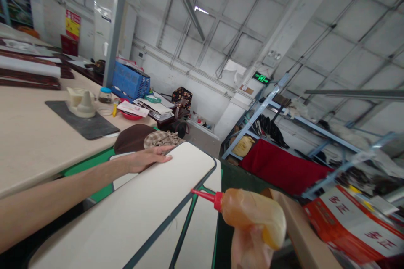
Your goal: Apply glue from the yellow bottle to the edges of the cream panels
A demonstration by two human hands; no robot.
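A long white panel [148, 201] with rounded corners and a dark grey edge strip [158, 232] tilts up in front of me. My left hand [150, 159] grips its far-left edge, thumb on the white face and the other fingers along the rim, partly hidden. In my right hand [251, 247] is a soft squeeze bottle [252, 214] of amber liquid, held on its side. The bottle's red pointed nozzle [205, 195] has its tip at the dark edge strip. Beneath, another white panel [198, 235] with a dark green-lined edge shows.
On the left, a beige table [28, 130] carries a dark mat [83, 122], a cream tape dispenser [81, 103], a jar [105, 95] and a blue crate [129, 80]. To the right stand a cardboard box [303, 235], a red-and-white carton [353, 227] and a metal rack [252, 117] with red cloth.
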